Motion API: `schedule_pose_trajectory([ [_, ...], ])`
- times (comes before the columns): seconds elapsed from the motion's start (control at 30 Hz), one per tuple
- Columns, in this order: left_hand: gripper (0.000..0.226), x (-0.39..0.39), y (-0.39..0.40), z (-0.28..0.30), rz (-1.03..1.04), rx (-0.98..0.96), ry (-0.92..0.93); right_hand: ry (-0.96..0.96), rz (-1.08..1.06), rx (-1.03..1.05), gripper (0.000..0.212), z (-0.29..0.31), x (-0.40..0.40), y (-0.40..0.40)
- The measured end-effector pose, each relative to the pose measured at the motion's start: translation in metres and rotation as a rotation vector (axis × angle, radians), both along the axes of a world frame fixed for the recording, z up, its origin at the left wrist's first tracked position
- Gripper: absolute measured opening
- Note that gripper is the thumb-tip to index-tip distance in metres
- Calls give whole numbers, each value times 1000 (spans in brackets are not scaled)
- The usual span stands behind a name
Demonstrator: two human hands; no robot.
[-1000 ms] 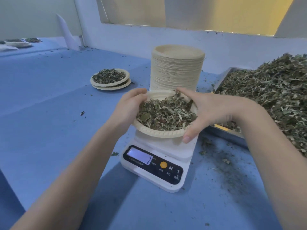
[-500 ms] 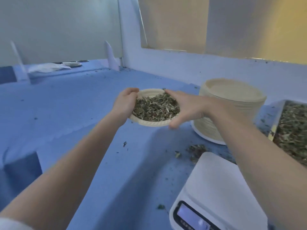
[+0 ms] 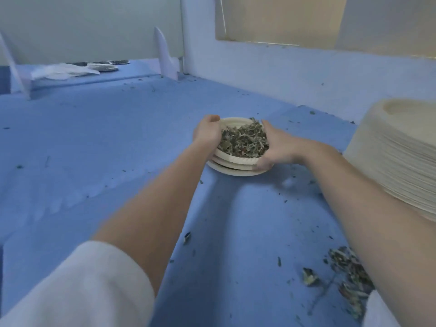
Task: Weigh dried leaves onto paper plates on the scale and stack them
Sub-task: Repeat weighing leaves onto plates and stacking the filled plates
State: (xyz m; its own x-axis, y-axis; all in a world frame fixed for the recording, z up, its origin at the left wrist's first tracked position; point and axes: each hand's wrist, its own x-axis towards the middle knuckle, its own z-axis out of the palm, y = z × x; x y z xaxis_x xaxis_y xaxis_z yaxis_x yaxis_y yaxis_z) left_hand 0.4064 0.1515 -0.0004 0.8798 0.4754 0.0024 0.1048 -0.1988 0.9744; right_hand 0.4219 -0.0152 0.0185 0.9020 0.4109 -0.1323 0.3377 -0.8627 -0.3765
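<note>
Moved off scale, filled plate (image 3: pixel 238 159) of dried leaves (image 3: pixel 243 142) now sits atop two stacked plates (image 3: pixel 236 171) on blue worktop (image 3: pixel 118 149) | head: left hand (image 3: pixel 207 133) and right hand (image 3: pixel 274 147) fingers curled on its rim | empty plate stack (image 3: pixel 396 159) at right.

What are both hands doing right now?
Left hand: grips the left rim of the top plate of leaves.
Right hand: grips the same plate's right rim, over the stack.
</note>
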Motion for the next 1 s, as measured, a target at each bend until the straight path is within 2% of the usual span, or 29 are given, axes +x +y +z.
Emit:
schedule_pose_trajectory([
  [0.1,47,7,2,-11,45,36,22,23,-7,65,110,-3,6,0],
  [0.3,49,7,6,-36,115,6,-4,-1,-18,78,83,-19,3,1],
  [0.47,50,0,8,-4,-50,49,59,88,-30,123,111,5,-10,1],
  [0.63,56,-29,-3,39,-88,206,17,14,3,52,112,40,-44,8],
  [0.73,55,-53,-24,62,-112,244,-33,-24,11,79,106,63,-68,7],
  [0.87,54,-84,-64,91,-207,246,-98,-145,35,17,87,99,-104,-2],
  [1.0,56,-103,-103,118,-317,194,-140,-268,41,-35,36,136,-133,-34],
])
